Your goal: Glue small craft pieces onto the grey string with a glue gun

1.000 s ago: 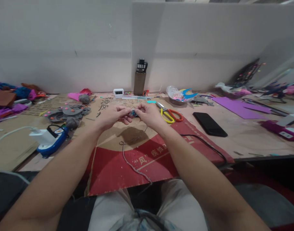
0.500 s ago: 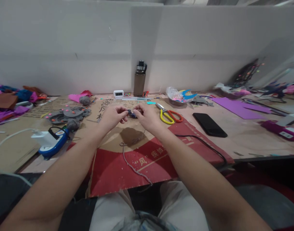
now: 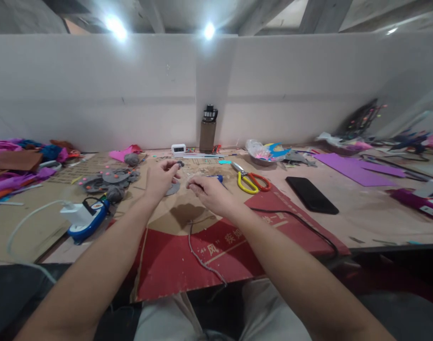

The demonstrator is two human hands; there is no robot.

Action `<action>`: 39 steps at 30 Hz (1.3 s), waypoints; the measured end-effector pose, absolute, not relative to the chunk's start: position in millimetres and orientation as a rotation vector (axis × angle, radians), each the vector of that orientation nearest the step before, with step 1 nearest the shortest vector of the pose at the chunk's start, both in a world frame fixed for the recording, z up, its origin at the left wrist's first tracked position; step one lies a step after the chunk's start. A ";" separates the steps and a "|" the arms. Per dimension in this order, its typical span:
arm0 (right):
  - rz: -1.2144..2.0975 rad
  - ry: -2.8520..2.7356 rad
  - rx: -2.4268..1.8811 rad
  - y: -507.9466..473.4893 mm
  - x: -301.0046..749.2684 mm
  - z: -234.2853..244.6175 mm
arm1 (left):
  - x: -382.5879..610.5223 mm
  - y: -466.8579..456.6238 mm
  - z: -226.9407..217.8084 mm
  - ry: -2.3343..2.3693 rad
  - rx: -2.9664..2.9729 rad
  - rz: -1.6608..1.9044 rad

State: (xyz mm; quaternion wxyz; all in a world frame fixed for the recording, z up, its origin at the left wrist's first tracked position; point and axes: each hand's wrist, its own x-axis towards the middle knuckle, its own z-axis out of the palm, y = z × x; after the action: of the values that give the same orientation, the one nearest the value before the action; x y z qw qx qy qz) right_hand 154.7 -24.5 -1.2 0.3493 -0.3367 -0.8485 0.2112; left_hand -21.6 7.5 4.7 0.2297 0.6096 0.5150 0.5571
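My left hand (image 3: 161, 176) is raised over the cardboard, thumb and fingers pinched on a small dark grey piece (image 3: 181, 164). Below its fingers lies a flat grey round piece (image 3: 172, 189), partly covered by the hand. My right hand (image 3: 209, 192) is a short way to the right, its fingers closed together; whatever is in them is too small to make out. Just behind it shows part of a blue object (image 3: 218, 179), mostly hidden. A grey yarn strand (image 3: 198, 255) trails over the red part of the cardboard (image 3: 166, 265) in front of both hands.
Scissors (image 3: 250, 182), a black phone (image 3: 312, 195) and purple sheets (image 3: 354, 169) lie to the right. Grey felt pieces (image 3: 111, 177) and a blue power strip (image 3: 90, 222) with a charger are on the left. At the back stand a bottle (image 3: 208, 135) and a small white clock (image 3: 178, 148).
My hands were close together at a small dark piece; now they are apart, the right one lower and nearer me. The view has tilted up, showing ceiling lights.
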 end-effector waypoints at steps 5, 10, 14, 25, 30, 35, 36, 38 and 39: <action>0.711 -2.212 -0.789 -30.6 155.0 3.6 | -41.8 19.3 11.6 1.322 1.539 1.778; 0.982 -2.059 -0.816 -34.9 162.0 14.2 | -70.4 31.2 23.4 1.181 1.194 2.088; 1.110 -2.101 -0.827 -37.2 164.3 17.6 | -72.0 31.5 25.6 1.186 1.061 2.168; 1.064 -2.336 -0.936 -15.8 172.4 4.7 | -87.1 28.4 38.2 1.104 0.728 2.368; 1.203 -2.489 -0.936 -19.9 179.1 10.8 | -86.8 31.6 35.0 1.090 0.745 2.327; 1.294 -2.538 -0.867 -21.2 182.5 6.5 | -89.9 31.9 35.2 1.084 0.623 2.313; 1.290 -2.545 -0.866 -20.7 183.3 6.0 | -92.8 31.4 35.7 1.086 0.582 2.319; 1.280 -2.583 -0.862 -20.1 184.9 6.1 | -98.9 30.4 36.2 1.097 0.576 2.299; 1.279 -2.610 -0.856 -20.3 185.5 6.5 | -101.0 30.2 35.9 1.097 0.576 2.300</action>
State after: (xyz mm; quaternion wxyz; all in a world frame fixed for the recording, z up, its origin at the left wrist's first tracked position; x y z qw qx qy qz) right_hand 185.5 -20.3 6.5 0.0558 -0.2822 -0.8600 0.4215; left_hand -101.0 30.2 35.9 0.2614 0.2129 0.4052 0.8498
